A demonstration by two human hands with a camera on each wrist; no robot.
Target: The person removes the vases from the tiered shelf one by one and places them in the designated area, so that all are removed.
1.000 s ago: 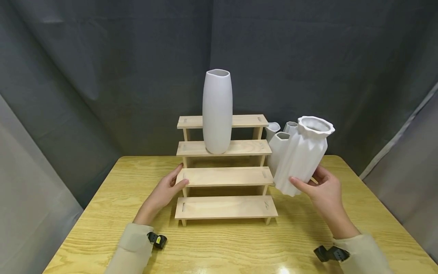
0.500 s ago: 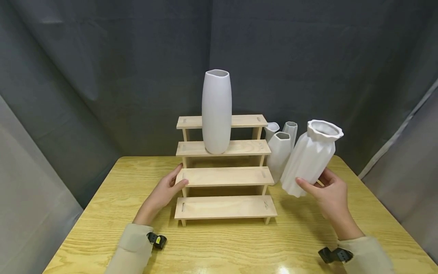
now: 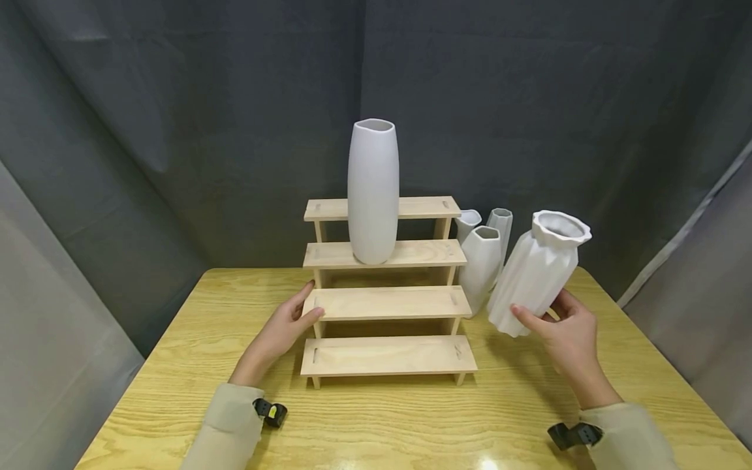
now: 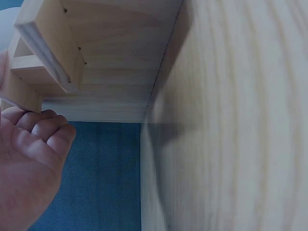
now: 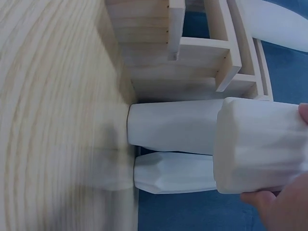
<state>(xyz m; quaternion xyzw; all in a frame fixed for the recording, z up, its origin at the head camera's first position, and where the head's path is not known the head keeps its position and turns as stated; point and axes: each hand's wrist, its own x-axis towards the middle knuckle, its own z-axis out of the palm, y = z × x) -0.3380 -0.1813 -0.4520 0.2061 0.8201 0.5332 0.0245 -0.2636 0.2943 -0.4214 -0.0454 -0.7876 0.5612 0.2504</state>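
My right hand (image 3: pixel 568 339) grips a white pleated vase (image 3: pixel 533 281) with a scalloped rim near its lower part, thumb in front. The vase tilts to the right, and the right wrist view shows its base (image 5: pixel 225 144) raised off the table. My left hand (image 3: pixel 277 336) holds the left end of a four-step wooden display stand (image 3: pixel 384 302), thumb on the second step from the front. In the left wrist view its curled fingers (image 4: pixel 47 126) lie against the stand's edge. A tall smooth white vase (image 3: pixel 373 196) stands upright on the third step from the front.
Right of the stand, several white vases stand close together: a faceted one (image 3: pixel 478 271), a slim one (image 3: pixel 501 225) behind it, and a flared one (image 3: pixel 468 219) partly hidden by the stand. Dark grey curtains (image 3: pixel 247 130) enclose the wooden table (image 3: pixel 376 424).
My right hand has carried the pleated vase right and slightly down, away from the stand, uncovering more of the vases behind it. The left hand and stand look unchanged.
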